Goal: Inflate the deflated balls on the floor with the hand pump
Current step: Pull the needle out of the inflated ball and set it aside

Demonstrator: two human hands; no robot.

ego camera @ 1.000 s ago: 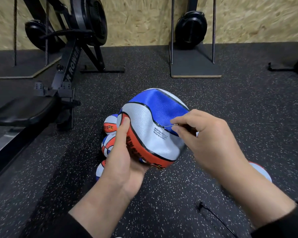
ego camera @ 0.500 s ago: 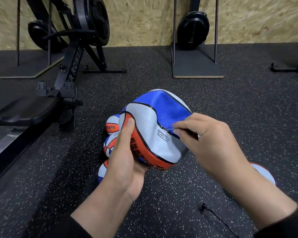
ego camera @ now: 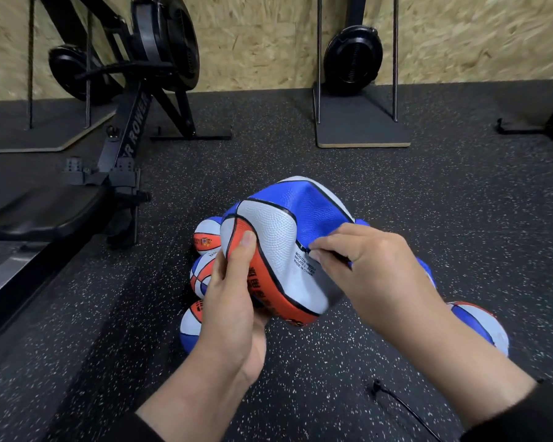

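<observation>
A: Two hands on one ball. The left hand [ego camera: 233, 301] cups the deflated ball [ego camera: 278, 250] from the side and beneath, thumb pressed flat on the orange panel, fingers [ego camera: 262, 317] curled under it. The ball is held above the floor [ego camera: 332, 362], between both hands, its skin dented and creased.

B: And the right hand?

A: The right hand [ego camera: 374, 266] is closed in a pinch, thumb and forefinger tips meeting against the ball at the seam just above the small printed text. What sits inside the pinch cannot be told; the fingertips hide it.

B: Other balls?

A: Three lie on the floor just left of the held ball, partly behind the left hand: the upper small ball [ego camera: 206, 236], the middle small ball [ego camera: 200, 275] and the lower small ball [ego camera: 190, 327], touching or nearly so. A further ball [ego camera: 479, 323] lies on the floor under the right forearm.

B: Surroundings?

A: A thin black cord [ego camera: 403, 406] lies on the floor near the right sleeve. A rowing machine [ego camera: 125, 129] stands at the left, and a black stand on a board [ego camera: 361, 122] sits against the chipboard wall [ego camera: 268, 43].
</observation>
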